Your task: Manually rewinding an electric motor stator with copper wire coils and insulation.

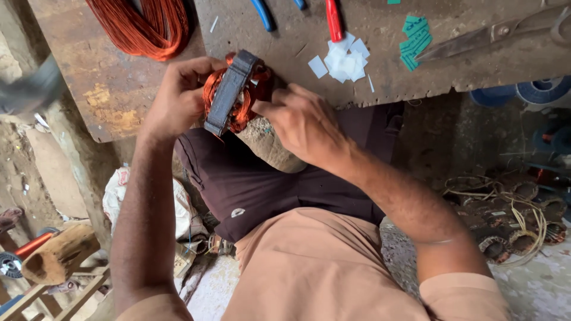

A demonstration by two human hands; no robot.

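Orange copper windings [238, 116] wrap a dark grey stator core [229, 92], near white paper slips [340, 61] and green strips [414, 40].

- One view only, worn on the person's head.
- It looks steeply down over lap and forearms, close to both hands.
- The counter [380, 65] edge fills the upper frame; floor lies below.

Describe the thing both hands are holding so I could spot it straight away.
Start at the rough wooden bench and drop to its near edge. There the left hand and right hand hold a motor stator: a dark grey metal block with copper wire bulging from both faces, unlike the loose wire hank.
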